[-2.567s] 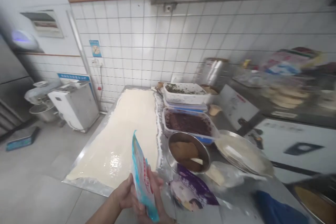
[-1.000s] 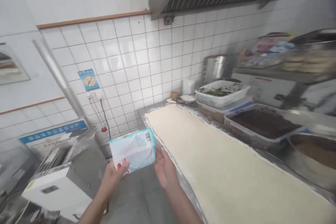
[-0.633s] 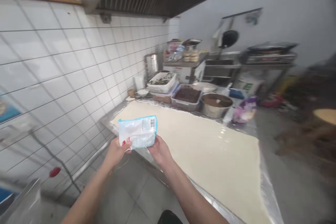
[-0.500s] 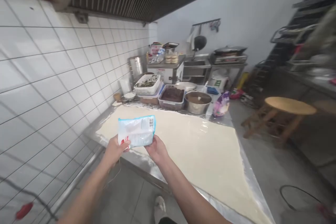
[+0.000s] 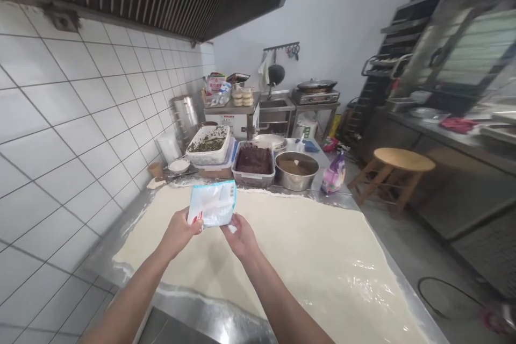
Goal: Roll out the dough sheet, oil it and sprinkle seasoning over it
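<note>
Between my two hands is a white plastic packet (image 5: 213,205) with blue edges, a barcode and a red mark; its contents are hidden. My left hand (image 5: 180,232) grips its left side, thumb on the front. At the lower right corner, my right hand (image 5: 242,236) holds the packet with bent fingers. Beneath them a large sheet of rolled dough (image 5: 306,242) covers much of the metal table (image 5: 193,314), its right part shiny. Past the dough stand a white tub of chopped greens (image 5: 208,145), a plastic box of dark paste (image 5: 253,161) and a steel bowl of brown filling (image 5: 297,169).
A purple bag (image 5: 334,174) stands at the table's far right corner. Near the tiled wall are a small white dish (image 5: 178,165) and a brown cup (image 5: 155,170). A wooden stool (image 5: 403,161) is on the floor at right. Above hangs a range hood (image 5: 161,0).
My view has swung right and moved nearer the table, so the packet and hands now sit over the dough. Both hands still hold the packet.
</note>
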Motion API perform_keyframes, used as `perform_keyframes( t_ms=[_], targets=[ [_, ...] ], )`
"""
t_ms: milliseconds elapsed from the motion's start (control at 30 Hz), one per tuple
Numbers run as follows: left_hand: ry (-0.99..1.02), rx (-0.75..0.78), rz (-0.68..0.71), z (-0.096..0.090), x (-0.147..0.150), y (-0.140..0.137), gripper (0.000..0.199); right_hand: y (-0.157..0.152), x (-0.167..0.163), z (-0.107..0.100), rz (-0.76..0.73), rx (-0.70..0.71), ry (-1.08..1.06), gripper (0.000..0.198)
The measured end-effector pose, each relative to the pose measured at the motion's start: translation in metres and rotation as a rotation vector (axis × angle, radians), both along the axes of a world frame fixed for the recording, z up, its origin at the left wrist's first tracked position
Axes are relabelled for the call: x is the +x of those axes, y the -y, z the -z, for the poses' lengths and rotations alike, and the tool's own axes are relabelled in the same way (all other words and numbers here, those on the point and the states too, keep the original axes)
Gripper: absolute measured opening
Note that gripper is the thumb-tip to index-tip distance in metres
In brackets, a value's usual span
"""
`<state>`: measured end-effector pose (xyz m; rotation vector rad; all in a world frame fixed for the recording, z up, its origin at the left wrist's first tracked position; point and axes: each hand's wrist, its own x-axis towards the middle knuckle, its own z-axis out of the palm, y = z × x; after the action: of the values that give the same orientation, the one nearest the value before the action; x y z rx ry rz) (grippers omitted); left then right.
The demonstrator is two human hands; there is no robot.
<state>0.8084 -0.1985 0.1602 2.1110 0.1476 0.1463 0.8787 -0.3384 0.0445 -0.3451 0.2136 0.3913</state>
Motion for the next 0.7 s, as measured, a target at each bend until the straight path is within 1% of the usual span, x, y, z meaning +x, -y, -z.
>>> perform_keyframes(
  t_ms=[100,167,267,400,467,567,633,700],
  targets=[
    [-0.026,-0.018,0.071,0.002,0.028,-0.009,0.019,-0.002,0.014,0.0,0.067,0.051,-0.083,0.007],
    [-0.048,-0.056,0.124,0.005,0.044,-0.016,0.021,-0.002,0.019,-0.003,0.14,0.05,-0.106,0.006],
    [-0.098,-0.16,0.192,0.01,0.065,-0.029,0.027,-0.005,0.018,-0.01,0.241,0.039,-0.13,0.005],
    [-0.187,-0.313,0.275,0.019,0.085,-0.051,0.032,-0.012,0.01,-0.019,0.349,0.018,-0.143,0.006],
    [-0.246,-0.427,0.293,0.027,0.091,-0.06,0.033,-0.016,0.006,-0.024,0.412,0.012,-0.155,0.008],
    [-0.349,-0.677,0.281,0.044,0.097,-0.061,0.033,-0.016,-0.002,-0.029,0.488,0.023,-0.125,0.006],
    [-0.436,-0.842,0.243,0.057,0.098,-0.052,0.028,-0.01,-0.01,-0.033,0.537,0.034,-0.091,0.008],
    [-0.547,-0.973,0.197,0.071,0.096,-0.035,0.021,0.0,-0.022,-0.036,0.617,0.038,-0.083,0.012]
  ],
)
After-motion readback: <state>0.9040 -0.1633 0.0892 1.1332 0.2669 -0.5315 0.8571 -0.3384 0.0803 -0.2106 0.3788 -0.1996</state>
